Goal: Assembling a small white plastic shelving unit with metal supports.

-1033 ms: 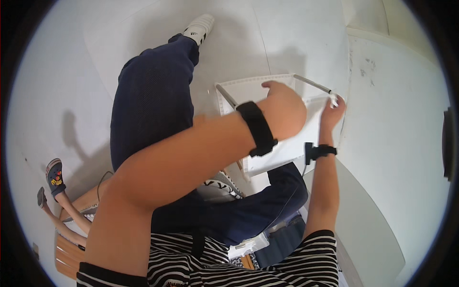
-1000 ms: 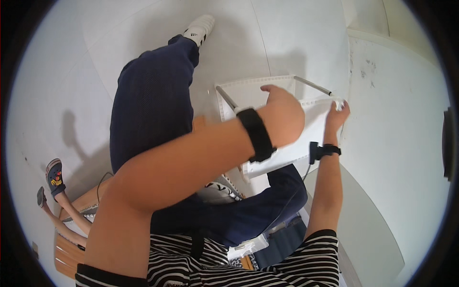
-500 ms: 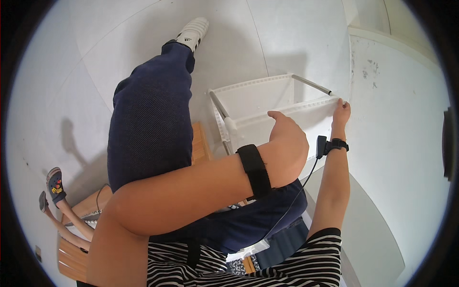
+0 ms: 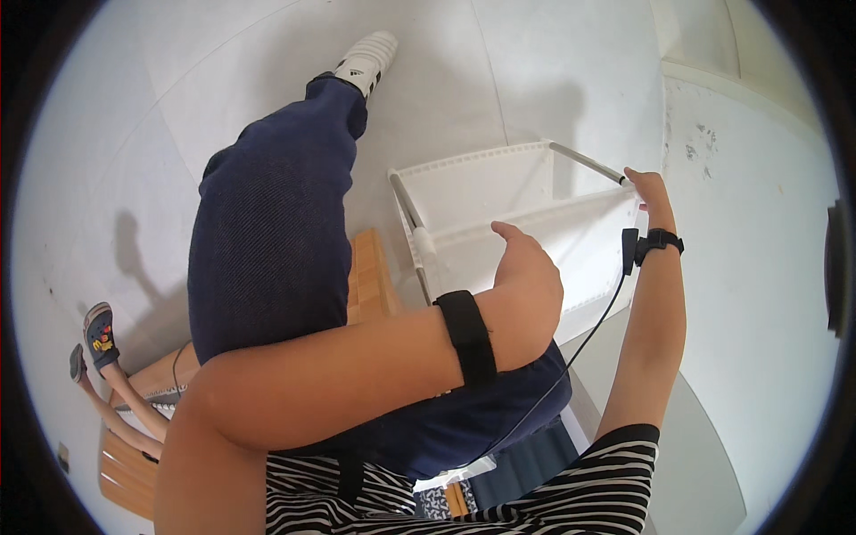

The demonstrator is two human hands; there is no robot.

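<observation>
A white plastic rack [image 4: 526, 236] with metal tubes stands tilted on the floor in front of me. Its right corner, by the end of a metal tube [image 4: 584, 160], is gripped by my right hand [image 4: 651, 189], thumb over the top and the other fingers partly hidden. My left hand [image 4: 532, 281] is at the rack's near panel, its thumb stretched toward the panel's upper edge. The other fingers of that hand are bent out of sight, so whether they touch the panel does not show. A second metal tube [image 4: 406, 201] forms the rack's left side.
My left leg in dark blue trousers [image 4: 272, 223] stretches along the rack's left. A wooden piece [image 4: 370, 276] lies between them. A wall panel [image 4: 740, 223] rises at right. Another person's feet in clogs [image 4: 101, 337] are at far left. A thin cable [image 4: 580, 352] runs from my right wrist.
My right hand has shifted slightly right and changed its hold at the corner, with the thumb now over it. My left hand has moved slightly left and down. The rack stays nearly in place.
</observation>
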